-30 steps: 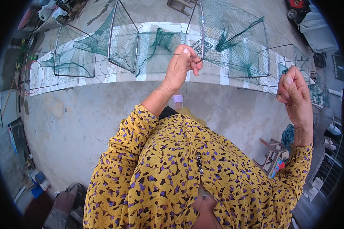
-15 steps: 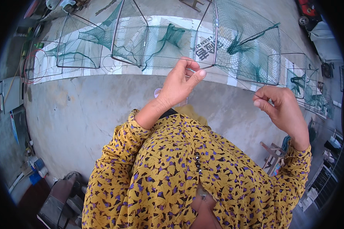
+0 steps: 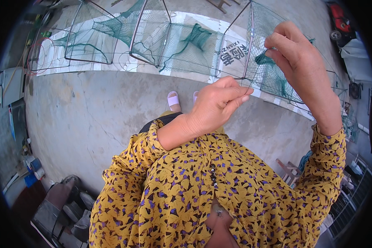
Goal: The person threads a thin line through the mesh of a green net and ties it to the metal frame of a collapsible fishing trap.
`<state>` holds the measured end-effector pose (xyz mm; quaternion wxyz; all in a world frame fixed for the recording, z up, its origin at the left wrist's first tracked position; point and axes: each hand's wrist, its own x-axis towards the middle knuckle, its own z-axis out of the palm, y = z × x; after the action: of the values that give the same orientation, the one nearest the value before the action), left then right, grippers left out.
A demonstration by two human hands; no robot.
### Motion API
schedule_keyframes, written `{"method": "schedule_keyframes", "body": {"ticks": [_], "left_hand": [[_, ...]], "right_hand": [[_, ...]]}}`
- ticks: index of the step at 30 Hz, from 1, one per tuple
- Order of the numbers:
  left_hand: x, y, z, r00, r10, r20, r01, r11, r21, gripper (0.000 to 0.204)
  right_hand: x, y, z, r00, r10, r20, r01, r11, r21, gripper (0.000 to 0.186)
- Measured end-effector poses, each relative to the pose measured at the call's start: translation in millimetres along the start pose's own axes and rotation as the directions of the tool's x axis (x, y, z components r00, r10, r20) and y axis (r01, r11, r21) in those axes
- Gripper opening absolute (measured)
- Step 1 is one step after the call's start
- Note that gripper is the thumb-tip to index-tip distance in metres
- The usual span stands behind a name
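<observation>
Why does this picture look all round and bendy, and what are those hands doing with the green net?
The picture comes from a small camera worn on a person's head, looking down. Its wide lens bends straight lines, so everything looks curved. The yellow patterned shirt at the bottom is the person's own, and both arms come up from it.

On the grey concrete floor lies a long cage net: green mesh stretched over metal frames, resting on a white sheet. You can just see the person's pale slippers too.

The right hand is lifted up and pinches a bunched bit of green mesh. The left hand has its fingertips pressed together close by; whether it holds a thin thread is too fine to see.
</observation>
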<state>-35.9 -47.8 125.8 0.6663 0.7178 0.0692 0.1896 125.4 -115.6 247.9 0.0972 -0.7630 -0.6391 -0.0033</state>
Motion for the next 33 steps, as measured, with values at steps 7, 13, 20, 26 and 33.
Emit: {"method": "schedule_keyframes", "body": {"ticks": [7,13,20,26,33], "left_hand": [[-9.3,2.0,-2.0,0.997,-0.041,-0.063,0.044,0.998,0.044,0.015],[-13.9,-3.2,-3.9,0.999,-0.033,-0.022,0.035,0.997,0.070,0.003],[-19.9,-11.5,-0.5,0.998,-0.037,-0.047,0.039,0.999,0.036,0.004],[-21.0,-19.1,1.9,1.000,-0.024,-0.010,0.025,0.996,0.087,0.007],[-14.2,-17.7,-3.9,0.999,0.048,0.018,-0.051,0.968,0.246,0.013]], "right_hand": [[19.6,2.0,42.9,0.954,-0.299,0.031,0.298,0.924,-0.241,0.009],[15.9,-17.7,68.5,0.969,-0.173,0.176,0.193,0.976,-0.098,0.005],[17.9,-29.6,69.5,0.795,0.171,0.581,-0.348,0.915,0.206,0.011],[14.1,-29.1,70.2,0.816,0.148,0.559,-0.353,0.894,0.278,0.012],[1.6,-32.4,54.3,0.995,-0.029,0.092,0.029,1.000,0.005,0.011]]}}
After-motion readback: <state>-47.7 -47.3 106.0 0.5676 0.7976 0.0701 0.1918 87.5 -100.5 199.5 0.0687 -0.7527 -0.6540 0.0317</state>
